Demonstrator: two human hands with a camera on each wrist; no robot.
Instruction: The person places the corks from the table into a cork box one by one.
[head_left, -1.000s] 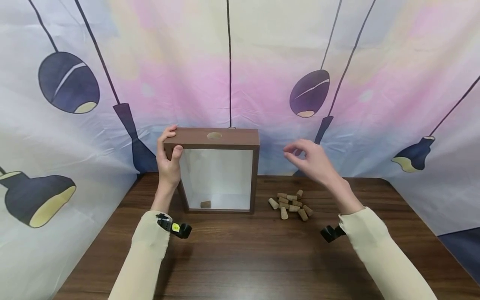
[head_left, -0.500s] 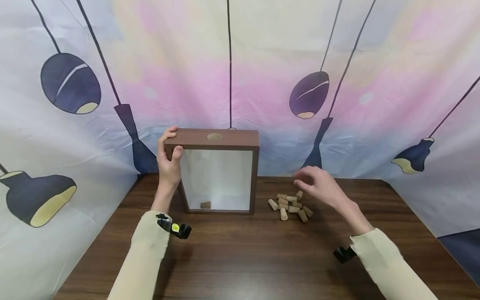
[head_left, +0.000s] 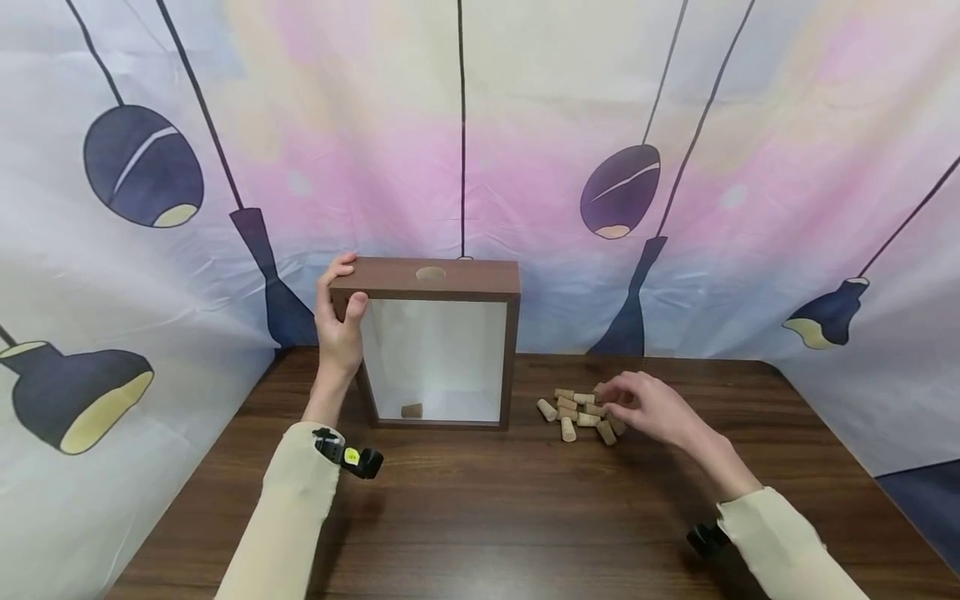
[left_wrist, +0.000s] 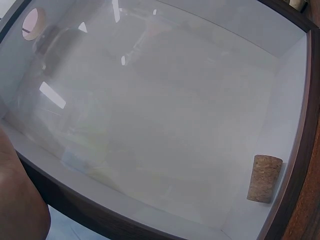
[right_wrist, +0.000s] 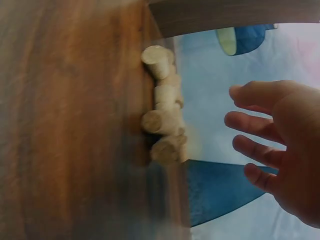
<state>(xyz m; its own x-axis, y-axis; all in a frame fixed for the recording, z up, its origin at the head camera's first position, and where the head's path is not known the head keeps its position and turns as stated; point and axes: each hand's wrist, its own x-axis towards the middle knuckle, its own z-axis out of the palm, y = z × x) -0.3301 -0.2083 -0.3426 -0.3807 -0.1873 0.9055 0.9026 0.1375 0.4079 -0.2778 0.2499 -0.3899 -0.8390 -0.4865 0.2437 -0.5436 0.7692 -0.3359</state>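
Observation:
A brown shadow box (head_left: 480,277) with a clear front, white inside and a round hole (head_left: 431,273) in its top stands upright on the table. My left hand (head_left: 339,333) grips its upper left corner, thumb on the front edge and fingers over the top and side. One cork (left_wrist: 265,178) lies inside on the bottom, towards the left. To the right of the box is a loose pile of corks (head_left: 567,404). My right hand (head_left: 654,408) hovers at the pile's right edge, fingers loosely bent and apart, nothing held in the right wrist view (right_wrist: 290,140).
The dark wood table (head_left: 480,517) reaches towards me in front of the box and corks. A cloth backdrop (head_left: 540,167) printed with lamps hangs behind the table and along both sides.
My right hand has come down and to the right, from beside the box's top to the cork pile, its fingers spreading a little. My left hand and the box stay put.

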